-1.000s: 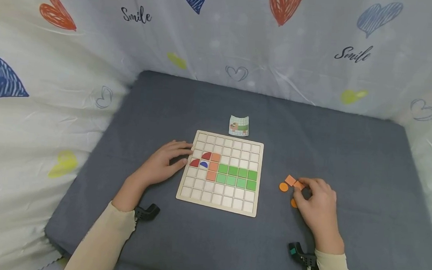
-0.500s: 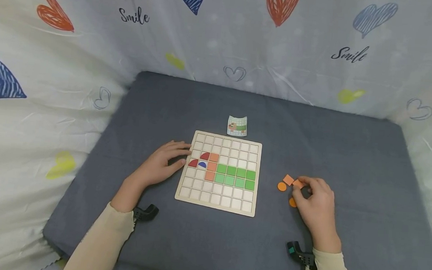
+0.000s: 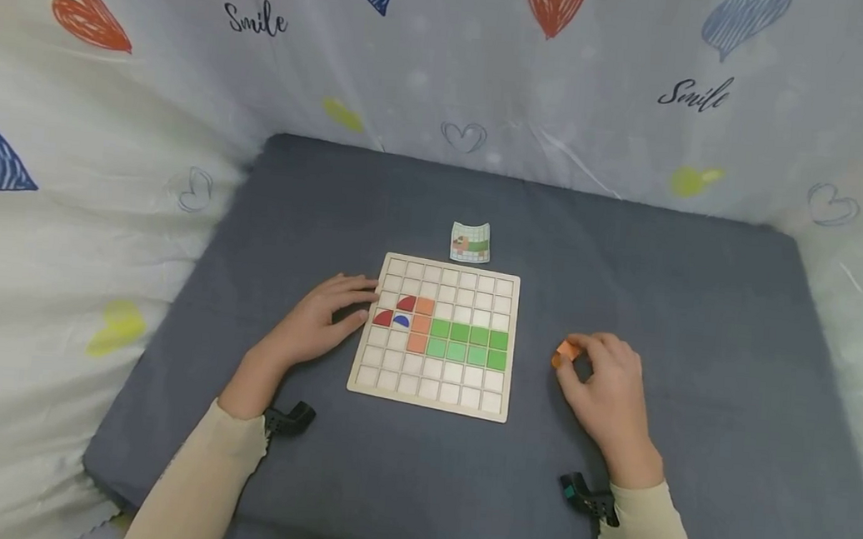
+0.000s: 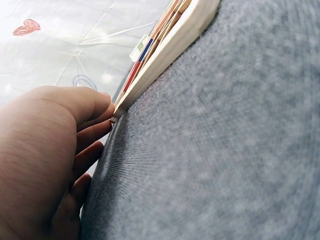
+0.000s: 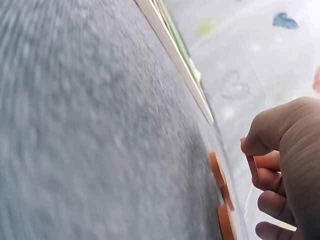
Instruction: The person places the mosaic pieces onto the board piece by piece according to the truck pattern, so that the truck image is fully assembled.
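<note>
My right hand (image 3: pixel 606 394) pinches a small orange square tile (image 5: pixel 253 169) between thumb and fingers, held off the cloth. Below it, several orange pieces (image 5: pixel 227 222) lie on the table, mostly hidden by the hand in the head view. To the left is a wooden grid board (image 3: pixel 396 388) with green, orange, red and blue-and-white tiles set in its middle rows. My left hand (image 3: pixel 311 324) lies at the board's left edge, with thumb and fingertips touching its rim and fingers fairly straight.
A small picture card (image 3: pixel 470 243) with a grid pattern lies just behind the board. Dark grey cloth (image 3: pixel 698 322) covers the table. A white curtain (image 3: pixel 415 68) printed with hearts hangs behind and at both sides.
My right hand has lifted an orange square tile from the pieces and moved left and slightly away from me. The left hand stays at the board's edge. The head view has shifted slightly.
</note>
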{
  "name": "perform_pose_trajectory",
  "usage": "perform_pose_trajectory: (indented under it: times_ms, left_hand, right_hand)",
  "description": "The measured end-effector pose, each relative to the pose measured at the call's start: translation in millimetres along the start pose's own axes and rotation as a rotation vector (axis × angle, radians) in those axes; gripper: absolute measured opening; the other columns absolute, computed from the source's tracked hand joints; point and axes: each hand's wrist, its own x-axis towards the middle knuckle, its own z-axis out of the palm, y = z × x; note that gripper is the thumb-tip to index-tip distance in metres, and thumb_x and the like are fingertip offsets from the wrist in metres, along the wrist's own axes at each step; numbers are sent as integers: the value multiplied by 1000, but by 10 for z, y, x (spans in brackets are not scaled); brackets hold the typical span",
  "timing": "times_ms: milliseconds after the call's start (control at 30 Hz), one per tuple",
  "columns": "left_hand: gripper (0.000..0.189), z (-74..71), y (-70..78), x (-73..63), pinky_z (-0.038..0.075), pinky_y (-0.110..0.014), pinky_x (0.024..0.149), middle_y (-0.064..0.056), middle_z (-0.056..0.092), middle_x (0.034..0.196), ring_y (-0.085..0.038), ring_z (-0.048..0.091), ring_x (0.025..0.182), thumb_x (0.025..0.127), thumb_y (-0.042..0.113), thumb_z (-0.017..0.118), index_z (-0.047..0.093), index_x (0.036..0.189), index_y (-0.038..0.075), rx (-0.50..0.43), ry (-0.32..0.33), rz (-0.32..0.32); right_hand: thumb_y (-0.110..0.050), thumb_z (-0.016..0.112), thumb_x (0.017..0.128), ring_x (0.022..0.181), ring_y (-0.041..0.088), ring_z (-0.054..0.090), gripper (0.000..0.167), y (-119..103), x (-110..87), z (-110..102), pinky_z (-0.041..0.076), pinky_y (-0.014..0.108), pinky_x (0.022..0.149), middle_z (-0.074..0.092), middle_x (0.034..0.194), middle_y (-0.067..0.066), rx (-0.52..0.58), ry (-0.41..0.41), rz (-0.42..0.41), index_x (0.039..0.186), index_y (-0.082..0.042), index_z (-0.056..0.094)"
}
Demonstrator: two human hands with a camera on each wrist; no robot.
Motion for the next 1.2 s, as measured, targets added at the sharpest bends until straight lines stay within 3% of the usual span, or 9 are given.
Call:
perform_pose_trajectory:
  times_ms: [433, 700, 933, 1200]
  left_hand:
    - [42, -38, -21, -24, 17, -48, 140, -11, 55, 163, -34, 38, 160, 111, 24, 70, 68, 150, 9, -3, -6, -4]
    - [42, -50, -33, -17, 16, -47, 140, -10, 54, 164, -33, 37, 160, 111, 26, 70, 68, 151, 11, 4, -8, -8]
    - [42, -41, -24, 5, 16, -47, 140, -9, 55, 163, -34, 38, 160, 111, 26, 70, 68, 150, 11, -7, 5, 21]
    - [40, -27, -26, 9, 16, -48, 140, -8, 55, 163, -33, 39, 159, 111, 26, 70, 70, 149, 12, -12, 4, 31]
  right_hand:
    - [-10, 80, 92, 89, 31, 61, 22, -284, 178, 202, 51, 51, 82, 71, 103, 13, 26, -80, -181, 111, 0, 81]
    - [-11, 79, 95, 89, 28, 60, 16, -618, 332, 452, 48, 42, 74, 69, 103, 7, 96, -129, -303, 110, -5, 80]
    - [-13, 77, 99, 94, 27, 62, 13, -957, 458, 666, 56, 44, 85, 68, 104, 4, 130, -199, -383, 109, -6, 80]
    - [-14, 77, 98, 95, 22, 63, 17, -1323, 520, 887, 58, 40, 88, 69, 106, 2, 145, -248, -468, 113, -7, 80]
